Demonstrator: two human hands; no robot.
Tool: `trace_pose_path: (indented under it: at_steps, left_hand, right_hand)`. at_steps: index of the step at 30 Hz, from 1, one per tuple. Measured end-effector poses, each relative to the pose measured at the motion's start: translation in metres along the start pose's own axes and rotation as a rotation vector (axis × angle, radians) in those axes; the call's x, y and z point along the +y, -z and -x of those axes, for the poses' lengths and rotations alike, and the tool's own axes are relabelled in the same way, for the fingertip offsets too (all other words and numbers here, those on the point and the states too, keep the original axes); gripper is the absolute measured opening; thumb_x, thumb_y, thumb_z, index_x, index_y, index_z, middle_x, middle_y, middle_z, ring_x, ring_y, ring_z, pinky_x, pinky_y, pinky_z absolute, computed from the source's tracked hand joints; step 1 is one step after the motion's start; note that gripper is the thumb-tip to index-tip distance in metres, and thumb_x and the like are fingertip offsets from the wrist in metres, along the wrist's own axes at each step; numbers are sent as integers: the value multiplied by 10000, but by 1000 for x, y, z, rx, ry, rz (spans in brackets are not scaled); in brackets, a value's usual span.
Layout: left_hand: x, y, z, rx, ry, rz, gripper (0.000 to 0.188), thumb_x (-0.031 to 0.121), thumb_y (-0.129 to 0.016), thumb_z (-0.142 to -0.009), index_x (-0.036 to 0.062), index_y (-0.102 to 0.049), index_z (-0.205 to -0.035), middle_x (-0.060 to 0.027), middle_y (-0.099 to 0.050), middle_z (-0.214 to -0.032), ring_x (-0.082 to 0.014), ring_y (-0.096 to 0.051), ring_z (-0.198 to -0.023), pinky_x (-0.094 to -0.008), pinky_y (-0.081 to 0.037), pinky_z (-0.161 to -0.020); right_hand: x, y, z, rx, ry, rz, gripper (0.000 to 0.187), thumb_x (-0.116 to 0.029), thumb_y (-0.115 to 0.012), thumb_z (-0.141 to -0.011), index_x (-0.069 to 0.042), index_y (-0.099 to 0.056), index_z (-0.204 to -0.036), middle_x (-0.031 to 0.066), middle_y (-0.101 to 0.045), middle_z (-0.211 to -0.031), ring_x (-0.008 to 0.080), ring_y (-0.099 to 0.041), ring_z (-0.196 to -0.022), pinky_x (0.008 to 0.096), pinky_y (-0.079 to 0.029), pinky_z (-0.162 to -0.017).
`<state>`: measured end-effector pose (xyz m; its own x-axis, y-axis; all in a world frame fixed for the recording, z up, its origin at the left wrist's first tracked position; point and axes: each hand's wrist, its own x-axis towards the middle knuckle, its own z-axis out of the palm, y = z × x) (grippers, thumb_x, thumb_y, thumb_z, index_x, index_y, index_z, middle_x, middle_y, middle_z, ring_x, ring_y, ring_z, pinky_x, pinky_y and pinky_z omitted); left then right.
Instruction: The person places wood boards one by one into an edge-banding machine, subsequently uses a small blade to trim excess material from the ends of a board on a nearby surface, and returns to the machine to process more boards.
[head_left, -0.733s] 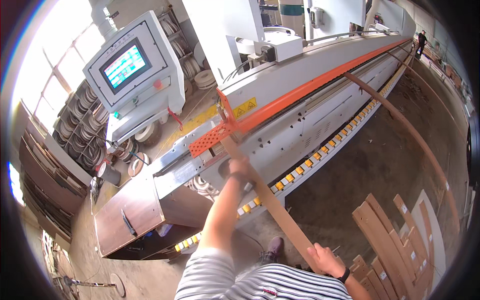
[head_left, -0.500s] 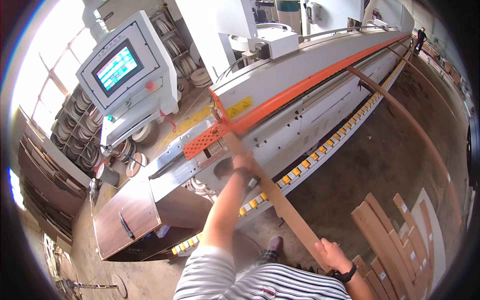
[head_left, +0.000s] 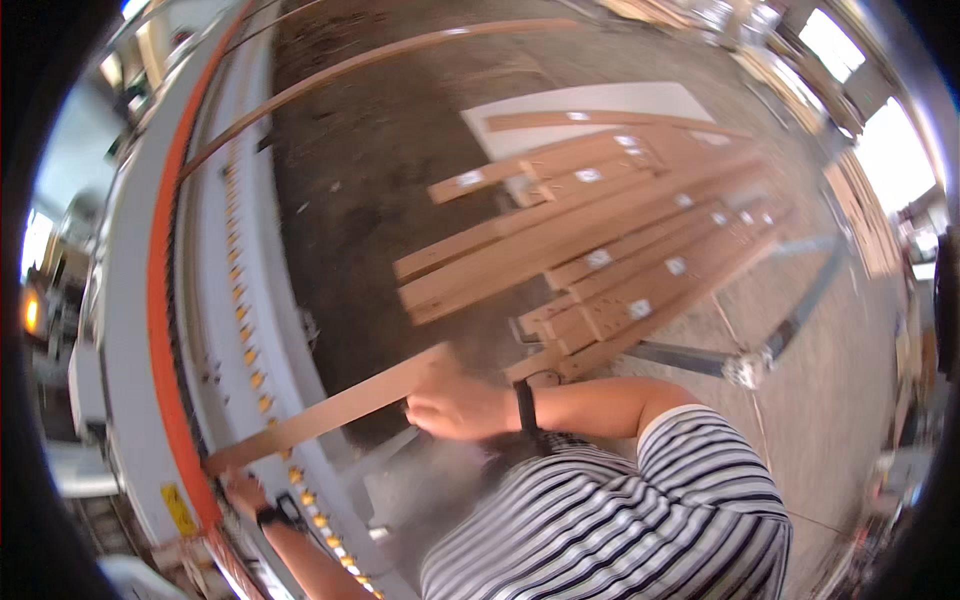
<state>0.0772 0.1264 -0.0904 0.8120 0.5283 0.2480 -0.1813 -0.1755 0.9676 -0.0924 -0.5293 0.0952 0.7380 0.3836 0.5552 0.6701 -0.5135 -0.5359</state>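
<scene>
A long, narrow wooden board (head_left: 320,418) lies across the machine's front edge, its far left end against the orange guard. My left hand (head_left: 243,490) is at that end, its partly blurred fingers closed on the board's near edge. Over the board's other end is my right hand (head_left: 462,400), smeared by motion, with curled fingers; it appears to grip the board there. A dark band circles each wrist.
The long white machine (head_left: 130,330) with its orange rail (head_left: 160,270) runs along the left. A row of yellow rollers (head_left: 248,355) lines its side. Several labelled boards (head_left: 560,230) lie stacked at right, above a grey metal stand (head_left: 745,370).
The view has swung to the right, bringing the stacked boards to the middle and the control screen out of sight. Both hands remain at the board, whose left end now lies by the orange rail.
</scene>
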Motion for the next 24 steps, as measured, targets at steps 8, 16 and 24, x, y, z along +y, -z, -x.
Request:
trace_pose_path:
  at_steps: [8,16,24]
  left_hand:
    - [221,-140,277,-357,-33,-329,271,55,-518,-982,3,-453,-1240,-55,-521,-857,-135,-508,-770,-269,-455,-686]
    - [227,-186,422,-788,382,-263,279,124,-564,-960,45,-470,-1211,-63,-553,-896,-138,-556,-760,-286,-483,-686]
    - [213,-193,443,-1005,382,-464,274,218,-575,-960,22,-559,-1151,-64,-627,-835,-145,-593,-738,-283,-493,-697]
  right_hand:
    - [106,115,207,-553,-1152,360,347,-141,-556,-885,-44,-576,-1217,178,-543,-1223,350,-497,-1194,478,-415,-996]
    - [165,147,340,-286,-1133,641,511,-371,-690,-840,-42,-562,-1210,150,-518,-1229,346,-438,-1255,488,-366,-1069]
    - [176,153,331,-332,-957,592,312,-235,-681,-800,-51,-657,-1051,160,-586,-1160,324,-557,-1102,458,-456,-949]
